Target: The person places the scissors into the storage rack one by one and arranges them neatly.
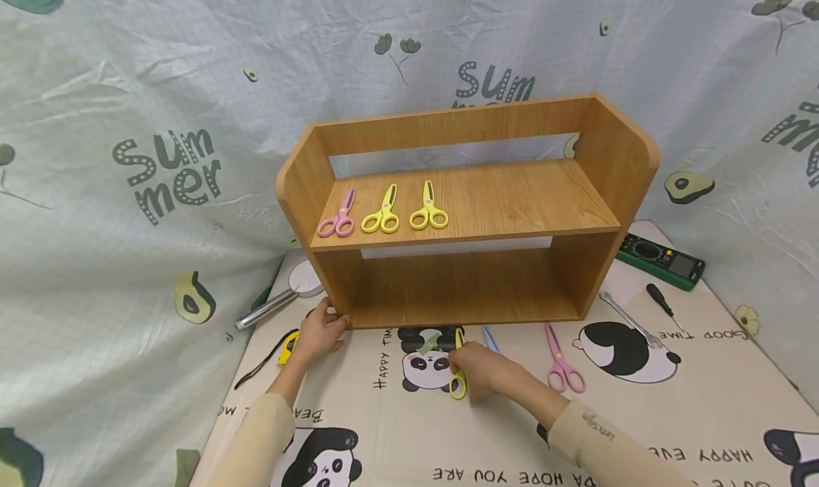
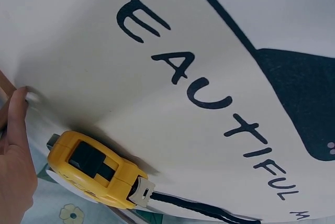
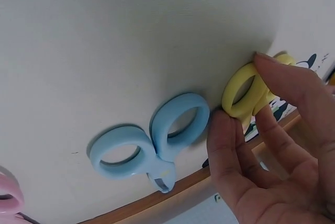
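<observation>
A two-tier wooden shelf (image 1: 461, 309) stands at the back of the table. My left hand (image 1: 320, 335) rests against its lower left corner; in the left wrist view a fingertip meets the wood. In front of the shelf, my right hand (image 1: 481, 368) pinches a pair of yellow scissors (image 3: 242, 94) by the handle loops, close over the tabletop. Beside that hand lie light blue scissors (image 3: 175, 130), their blades hidden, and farther right pink scissors (image 1: 561, 370). On the upper tier sit pink scissors (image 1: 339, 220) and two yellow pairs (image 1: 384, 213), (image 1: 429, 213) in a row.
A yellow tape measure (image 2: 97, 169) with a black strap lies by my left hand, near a magnifying glass (image 1: 303, 279). To the shelf's right are a green-cased multimeter (image 1: 665, 259), a screwdriver (image 1: 660, 301) and a wrench (image 1: 630, 320). A printed cloth (image 1: 160, 60) hangs behind.
</observation>
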The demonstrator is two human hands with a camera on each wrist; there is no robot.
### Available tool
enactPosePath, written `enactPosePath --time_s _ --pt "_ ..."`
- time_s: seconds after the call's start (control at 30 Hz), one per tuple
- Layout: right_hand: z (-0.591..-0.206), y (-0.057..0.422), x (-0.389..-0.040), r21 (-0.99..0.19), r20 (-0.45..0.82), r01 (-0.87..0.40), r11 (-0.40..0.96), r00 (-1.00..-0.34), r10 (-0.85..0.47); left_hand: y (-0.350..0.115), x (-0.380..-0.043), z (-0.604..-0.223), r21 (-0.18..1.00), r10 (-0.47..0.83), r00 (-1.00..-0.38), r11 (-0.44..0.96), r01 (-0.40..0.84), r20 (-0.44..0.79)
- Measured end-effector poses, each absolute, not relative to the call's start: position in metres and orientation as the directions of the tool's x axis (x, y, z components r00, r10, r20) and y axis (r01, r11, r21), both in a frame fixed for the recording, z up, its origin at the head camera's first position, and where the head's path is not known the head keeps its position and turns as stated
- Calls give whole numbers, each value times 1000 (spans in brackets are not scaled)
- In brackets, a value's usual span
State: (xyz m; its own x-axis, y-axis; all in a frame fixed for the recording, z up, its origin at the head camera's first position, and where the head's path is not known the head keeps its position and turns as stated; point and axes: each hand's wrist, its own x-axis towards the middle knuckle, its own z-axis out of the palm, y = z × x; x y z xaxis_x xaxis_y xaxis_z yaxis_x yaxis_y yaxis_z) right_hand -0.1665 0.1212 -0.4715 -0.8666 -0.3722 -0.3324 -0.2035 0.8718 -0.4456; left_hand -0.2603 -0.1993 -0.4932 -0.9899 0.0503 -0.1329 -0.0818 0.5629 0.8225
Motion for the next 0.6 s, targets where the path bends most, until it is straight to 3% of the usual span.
enactPosePath --time_s 0.6 --pt "-464 130 -171 -442 -351 -203 874 -857 -377 -198 -259 -493 822 44 -990 562 -89 -137"
